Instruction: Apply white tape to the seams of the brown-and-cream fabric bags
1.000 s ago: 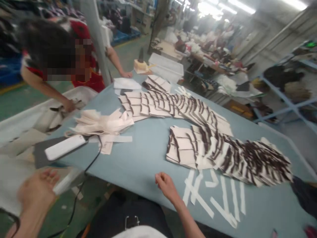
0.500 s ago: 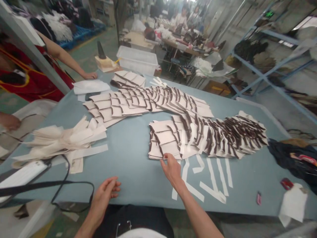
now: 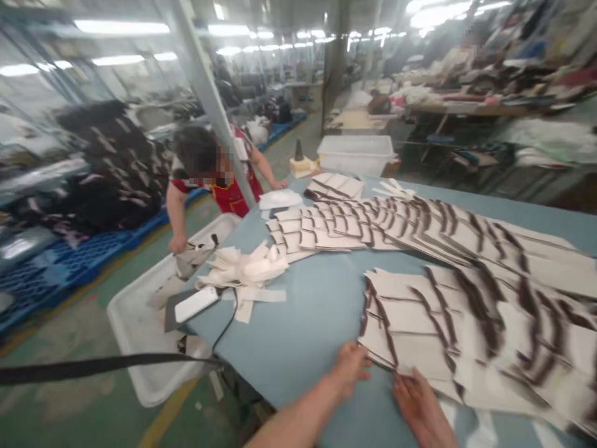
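A row of overlapping cream fabric pieces with dark brown edges point(image 3: 410, 314) fans across the table, its near end facing me. At the front edge of this row, my right hand point(image 3: 417, 398) has its fingers closed on the margin of a piece. Just to the left, my left hand point(image 3: 349, 370) reaches the near-left corner. Its fingers are slightly apart and somewhat blurred, with nothing visible in them. White strips point(image 3: 485, 429) lie partly under the row beside my right hand.
Behind lies a second fanned row of cream pieces point(image 3: 345, 221). A bundle of cream strips point(image 3: 242, 267) and a white phone-like device point(image 3: 196, 305) sit at the left edge. A co-worker in red point(image 3: 233, 196) leans over a white bin point(image 3: 135, 348). A clear tub point(image 3: 357, 152) stands behind.
The view has swung left and come closer to the near row. My left hand has moved from the bare tabletop to the row's corner; my right hand remains at its front edge.
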The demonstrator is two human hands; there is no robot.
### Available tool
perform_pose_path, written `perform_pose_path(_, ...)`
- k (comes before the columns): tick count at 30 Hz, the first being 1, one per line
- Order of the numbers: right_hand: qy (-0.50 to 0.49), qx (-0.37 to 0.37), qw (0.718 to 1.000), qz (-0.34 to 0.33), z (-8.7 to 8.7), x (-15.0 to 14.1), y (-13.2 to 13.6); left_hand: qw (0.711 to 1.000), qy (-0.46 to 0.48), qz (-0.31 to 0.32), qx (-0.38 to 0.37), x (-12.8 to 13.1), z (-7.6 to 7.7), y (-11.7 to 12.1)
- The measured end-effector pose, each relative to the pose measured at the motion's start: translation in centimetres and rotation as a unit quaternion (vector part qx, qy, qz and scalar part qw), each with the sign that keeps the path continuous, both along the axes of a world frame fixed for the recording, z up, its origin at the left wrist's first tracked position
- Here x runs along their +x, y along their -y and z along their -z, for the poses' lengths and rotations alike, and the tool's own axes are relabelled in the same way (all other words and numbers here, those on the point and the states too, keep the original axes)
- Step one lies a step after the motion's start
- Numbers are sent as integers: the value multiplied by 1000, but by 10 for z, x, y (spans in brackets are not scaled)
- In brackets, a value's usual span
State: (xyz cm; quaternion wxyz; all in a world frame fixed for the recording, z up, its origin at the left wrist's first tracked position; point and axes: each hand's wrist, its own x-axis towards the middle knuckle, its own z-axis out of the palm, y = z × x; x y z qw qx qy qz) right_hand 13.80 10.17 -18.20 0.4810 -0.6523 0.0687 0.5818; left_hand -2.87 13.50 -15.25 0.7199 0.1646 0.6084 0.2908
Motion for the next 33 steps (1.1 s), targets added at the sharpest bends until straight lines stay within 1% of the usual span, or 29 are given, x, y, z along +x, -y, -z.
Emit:
perform_pose_path(3,-48,-6,999,-12,7,10,-12,1000,22,-19,-6,19,7,-9)
perform_pose_path(5,-67,-9,997,-23,4,15,-15,999,36,-27,-10,29,9,-9)
perform_pose_path(7,-77,-9,996,-39,-5,16,-18,998,48,-28,-13,38,8,-7)
perform_pose_path(9,-81,-8,995,-58,-19,15,-20,998,53,-31,-2,46,2,-8)
perform_pose_path(12,-80,-6,993,-89,-42,15,-20,997,54,-45,40,50,-10,-9)
perform_pose_path(14,-77,-11,991,-110,-49,19,-19,995,61,-48,68,47,-12,-14)
perform_pose_path(16,-68,-20,990,-124,-47,28,-20,994,65,-41,81,42,-3,-22)
perform_pose_path(19,-56,-37,989,-130,-34,43,-22,992,66,-30,103,36,20,-33)
perform_pose_path(22,-53,-32,990,-126,-23,46,-21,991,49,-21,121,29,34,-33)
perform_pose_path(28,-74,-3,994,-76,-13,40,-24,990,-17,-17,136,18,44,-23)
perform_pose_path(33,-102,14,994,-32,-17,44,-31,988,-53,-3,148,10,47,-21)
